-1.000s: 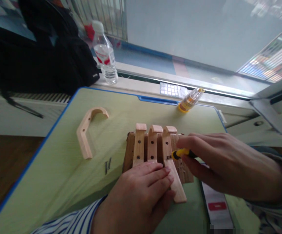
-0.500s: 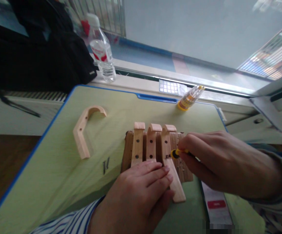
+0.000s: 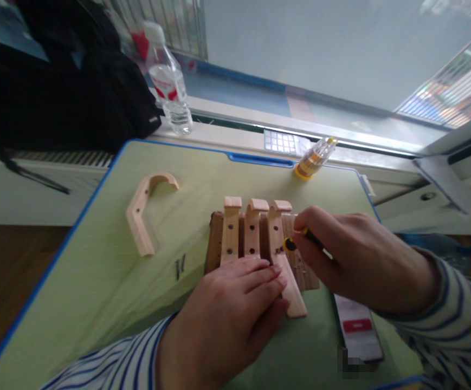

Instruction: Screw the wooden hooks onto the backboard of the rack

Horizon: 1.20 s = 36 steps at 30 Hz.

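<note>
A brown wooden board lies on the green table with three pale wooden hooks on top of it. My left hand presses flat on the lower ends of the hooks, fingers together. My right hand is closed around a yellow-and-black screwdriver, whose tip meets the rightmost hook. A fourth loose hook lies apart to the left. Two dark screws rest on the table beside the board.
A phone lies under my right wrist. A yellow screwdriver bit case stands at the table's far edge. A water bottle and a black bag sit on the window ledge behind.
The view has shifted slightly. My right hand has turned a little on the screwdriver, hiding more of its handle. My left hand stays pressed on the hooks.
</note>
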Tool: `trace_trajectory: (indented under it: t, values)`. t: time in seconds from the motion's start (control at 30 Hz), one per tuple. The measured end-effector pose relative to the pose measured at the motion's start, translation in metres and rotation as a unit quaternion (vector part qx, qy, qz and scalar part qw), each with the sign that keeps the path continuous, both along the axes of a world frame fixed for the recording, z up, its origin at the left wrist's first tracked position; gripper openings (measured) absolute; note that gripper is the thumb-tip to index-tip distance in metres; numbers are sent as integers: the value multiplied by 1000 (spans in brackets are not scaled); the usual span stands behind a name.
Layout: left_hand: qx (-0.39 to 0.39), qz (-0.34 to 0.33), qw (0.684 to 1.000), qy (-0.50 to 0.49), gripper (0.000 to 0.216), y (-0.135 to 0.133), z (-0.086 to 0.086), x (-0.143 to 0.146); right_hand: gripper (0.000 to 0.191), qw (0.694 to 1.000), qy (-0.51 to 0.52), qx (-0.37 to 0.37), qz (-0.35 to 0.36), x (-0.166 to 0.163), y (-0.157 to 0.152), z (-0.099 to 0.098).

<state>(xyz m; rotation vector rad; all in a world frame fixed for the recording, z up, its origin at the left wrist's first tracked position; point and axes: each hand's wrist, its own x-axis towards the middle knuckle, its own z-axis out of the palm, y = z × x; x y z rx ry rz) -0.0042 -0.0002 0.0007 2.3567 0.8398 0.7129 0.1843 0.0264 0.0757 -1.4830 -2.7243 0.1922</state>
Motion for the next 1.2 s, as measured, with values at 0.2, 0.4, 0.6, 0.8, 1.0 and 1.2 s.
trace_trajectory:
  t: [0.2, 0.4, 0.6, 0.8, 1.0, 1.2]
  values:
    - [4, -1, 1000, 6, 24, 0, -3, 0, 11, 995, -74, 57, 32, 6, 6, 7]
    - [-7, -6, 1000, 12, 23, -1, -3, -1, 12, 993, -69, -14, 96, 6, 8, 16]
    - [-12, -9, 1000, 11, 24, -1, -1, 0, 5, 987, -79, -50, 133, 3, 13, 23]
    - [-15, -8, 1000, 14, 22, -1, 0, -1, 2, 987, -61, -76, 128, -1, 14, 22]
    - [-11, -4, 1000, 8, 23, -1, -1, 0, 4, 994, -42, -46, 91, -2, 11, 14]
    - [-7, -1, 1000, 9, 22, -1, -1, 0, 10, 999, -29, -1, 27, 1, 4, 4]
